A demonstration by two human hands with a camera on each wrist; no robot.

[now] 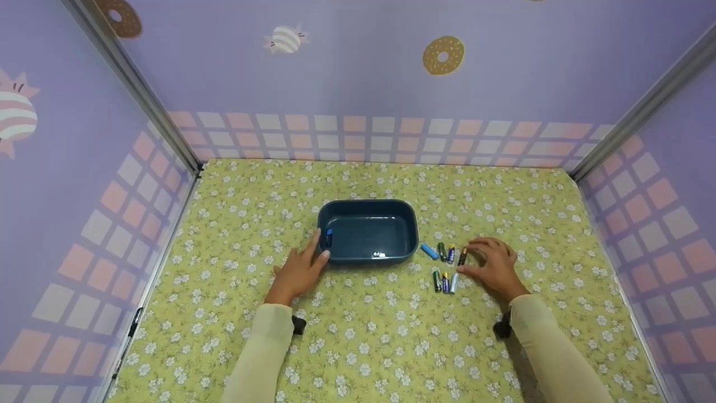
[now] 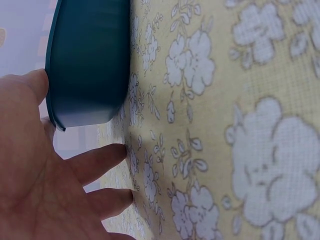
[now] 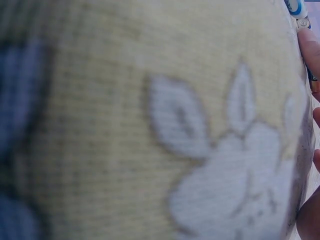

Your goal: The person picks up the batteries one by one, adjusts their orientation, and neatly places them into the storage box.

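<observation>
In the head view a dark teal basin (image 1: 366, 260) stands mid-table, with a blue and black battery (image 1: 329, 237) inside along its left wall. My left hand (image 1: 299, 273) touches the basin's near left corner with thumb and index finger; its other fingers rest spread on the cloth, as the left wrist view shows. To the right of the basin, my right hand (image 1: 495, 266) pinches a black and copper battery (image 1: 462, 257) by its ends, between thumb and index finger. Beside it lie a blue battery (image 1: 429, 251), a green one (image 1: 442, 252) and a purple one (image 1: 451, 254).
A nearer row holds a green battery (image 1: 437, 281), a purple battery (image 1: 446, 282) and a pale blue battery (image 1: 454, 282). Flowered yellow cloth (image 1: 380, 341) covers the table. Purple patterned walls (image 1: 358, 84) enclose the back and both sides.
</observation>
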